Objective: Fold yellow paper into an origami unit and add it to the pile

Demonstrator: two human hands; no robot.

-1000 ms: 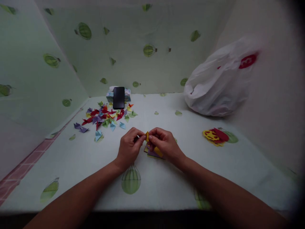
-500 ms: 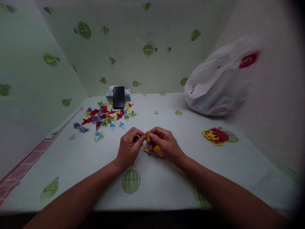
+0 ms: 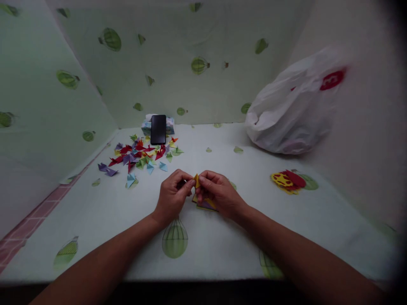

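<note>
Between my two hands is a small folded piece of yellow origami paper (image 3: 197, 181), its pointed tip facing up. My left hand (image 3: 173, 192) pinches its left edge between thumb and fingertips. From the other side, my right hand (image 3: 221, 192) grips it with the thumb and curled fingers. Just below, a stack of coloured paper sheets (image 3: 205, 206) lies on the table, partly covered by my right hand; purple and yellow show. Off to the left, many folded paper cranes (image 3: 140, 154) in red, purple, green, blue and yellow are scattered.
A dark phone (image 3: 158, 129) leans against a patterned tissue box (image 3: 171, 126) behind the cranes. At the back right stands a bulging white plastic bag (image 3: 292, 110). Red and yellow cut-out pieces (image 3: 286, 181) lie at the right on the balloon-print cloth (image 3: 222, 250).
My right hand's fingers have shifted slightly around the yellow paper, covering more of the stack below. My left hand and the other things stay where they were.
</note>
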